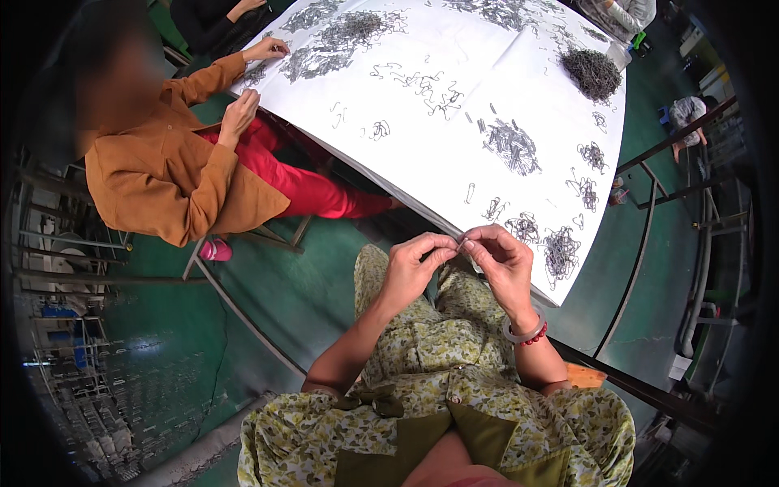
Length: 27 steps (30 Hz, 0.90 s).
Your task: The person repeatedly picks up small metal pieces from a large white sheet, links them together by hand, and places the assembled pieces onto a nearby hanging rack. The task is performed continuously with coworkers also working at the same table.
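My left hand (416, 268) and my right hand (505, 266) meet fingertip to fingertip just off the near edge of the white-covered table (381, 154). Both are closed in a pinch on one small dark metal piece (461, 243); the fingers hide most of it, so its exact shape cannot be made out. Closest to my right hand lies a loose heap of bent wire hooks (561, 253). Smaller clusters of wire hooks (522, 227) sit beyond my fingertips. Farther in is a pile of short, narrow grey metal pieces (513, 148).
At the left, a person in a brown jacket (162, 183) handles pieces at the table's edge. A big tangled wire mound (591, 75) stands far right. Scattered hooks (422, 88) lie mid-table. Other people work at the far side. Metal rails (637, 268) run along the right.
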Tool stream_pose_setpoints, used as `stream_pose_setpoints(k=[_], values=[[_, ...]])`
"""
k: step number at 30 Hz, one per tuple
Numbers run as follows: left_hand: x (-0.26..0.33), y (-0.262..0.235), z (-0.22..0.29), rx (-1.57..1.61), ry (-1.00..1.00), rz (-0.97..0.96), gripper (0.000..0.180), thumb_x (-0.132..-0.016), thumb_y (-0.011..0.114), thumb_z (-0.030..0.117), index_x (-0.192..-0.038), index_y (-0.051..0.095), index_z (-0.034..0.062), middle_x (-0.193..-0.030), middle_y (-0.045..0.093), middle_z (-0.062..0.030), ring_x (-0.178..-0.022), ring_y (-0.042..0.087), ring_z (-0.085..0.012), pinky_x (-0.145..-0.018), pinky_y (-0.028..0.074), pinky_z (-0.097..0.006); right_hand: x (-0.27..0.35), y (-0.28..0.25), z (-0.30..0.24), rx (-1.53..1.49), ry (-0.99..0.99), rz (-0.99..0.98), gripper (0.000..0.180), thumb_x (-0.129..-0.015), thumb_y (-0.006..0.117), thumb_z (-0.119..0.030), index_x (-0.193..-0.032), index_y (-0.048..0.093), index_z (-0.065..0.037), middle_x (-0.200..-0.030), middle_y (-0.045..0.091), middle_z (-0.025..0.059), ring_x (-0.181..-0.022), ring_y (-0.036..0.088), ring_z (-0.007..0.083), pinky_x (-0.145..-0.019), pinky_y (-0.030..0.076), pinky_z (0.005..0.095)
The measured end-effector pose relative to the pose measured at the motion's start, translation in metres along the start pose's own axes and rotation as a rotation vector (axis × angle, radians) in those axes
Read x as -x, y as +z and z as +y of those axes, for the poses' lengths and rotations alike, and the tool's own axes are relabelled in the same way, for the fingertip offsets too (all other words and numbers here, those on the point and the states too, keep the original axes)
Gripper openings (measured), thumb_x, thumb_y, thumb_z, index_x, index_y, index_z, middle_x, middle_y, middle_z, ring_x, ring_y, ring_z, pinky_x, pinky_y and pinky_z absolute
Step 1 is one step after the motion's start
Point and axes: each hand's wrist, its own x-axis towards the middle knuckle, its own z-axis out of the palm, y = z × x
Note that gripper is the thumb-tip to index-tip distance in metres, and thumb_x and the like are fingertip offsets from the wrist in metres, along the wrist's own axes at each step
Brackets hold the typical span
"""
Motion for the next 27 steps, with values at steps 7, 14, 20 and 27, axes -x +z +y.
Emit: stream_pose_setpoints(k=[7, 14, 20, 27], values=[[-0.016, -0.021, -0.009, 0.143, -0.013, -0.026, 0.034, -0.080, 0.062, 0.000, -0.113, 0.056, 0.0005, -0.107, 0.061, -0.0078, -0.098, 0.056, -0.0130, -0.085, 0.045, -0.027, -0.003, -0.003, -0.001, 0.108, -0.066, -0.037, 0.009, -0.078, 0.066, 0.001, -0.087, 0.065, 0.001, -0.076, 0.059, 0.0019, -0.061, 0.046, 0.0039, -0.053, 0.038, 0.0186], [-0.193, -0.039, -0.047, -0.535, -0.007, 0.159, 0.023, -0.084, 0.061, 0.020, -0.094, 0.068, 0.0014, -0.089, 0.066, -0.0130, -0.082, 0.062, -0.0198, -0.073, 0.047, -0.031, -0.007, -0.003, 0.004, 0.260, -0.089, -0.085, 0.009, -0.075, 0.066, 0.003, -0.084, 0.066, 0.000, -0.076, 0.064, 0.0059, -0.068, 0.057, 0.0112, -0.059, 0.046, 0.0234], [-0.267, -0.011, -0.095, -1.183, 0.124, 0.096, 0.016, -0.079, 0.060, 0.015, -0.081, 0.068, 0.0004, -0.087, 0.061, -0.0181, -0.088, 0.056, -0.0314, -0.074, 0.048, -0.042, -0.004, -0.010, 0.015, 0.255, -0.097, -0.091, 0.010, -0.076, 0.064, 0.004, -0.085, 0.067, 0.000, -0.077, 0.066, 0.0064, -0.068, 0.058, 0.0142, -0.059, 0.046, 0.0255], [-0.239, -0.011, -0.093, -1.115, 0.252, 0.153, 0.008, -0.082, 0.054, 0.006, -0.081, 0.058, -0.0007, -0.088, 0.056, -0.0178, -0.087, 0.053, -0.0329, -0.071, 0.046, -0.043, 0.000, -0.008, 0.013, 0.268, -0.068, -0.092, 0.014, -0.076, 0.064, 0.004, -0.090, 0.066, -0.001, -0.079, 0.064, 0.0070, -0.070, 0.058, 0.0130, -0.060, 0.046, 0.0244]])
